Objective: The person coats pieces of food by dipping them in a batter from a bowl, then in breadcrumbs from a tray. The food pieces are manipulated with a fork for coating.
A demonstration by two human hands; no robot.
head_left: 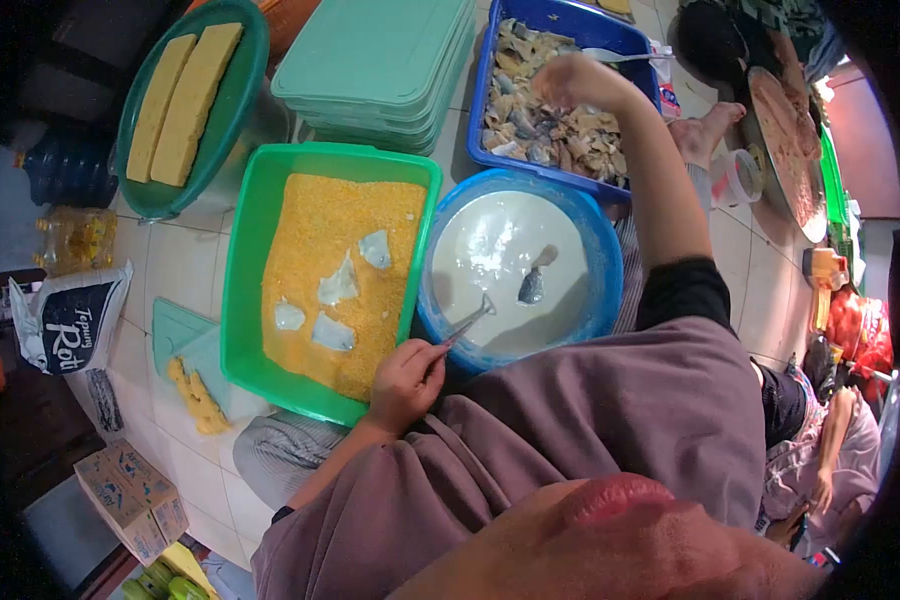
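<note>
My left hand (407,385) is closed around the handle of a slim metal utensil (466,323), whose forked tip dips into white batter (480,245). The batter fills a round blue basin (604,270), with a dark-skinned fish piece (532,287) partly sunk in it. To the left, a green tub (232,300) contains orange-yellow crumbs (305,240), on which several batter-coated pieces (337,283) lie. My right hand (575,82) is over the pale and grey fish pieces (530,110) in a rectangular blue tub (482,150). Motion blurs its fingers.
A white spoon (625,56) rests across the blue tub. Stacked green lidded boxes (375,55) stand beside it. Two yellow slabs (198,105) sit on a green lid at far left. A flour bag (70,320) and a carton (130,495) stand on the tiles. Another person (830,450) sits at right.
</note>
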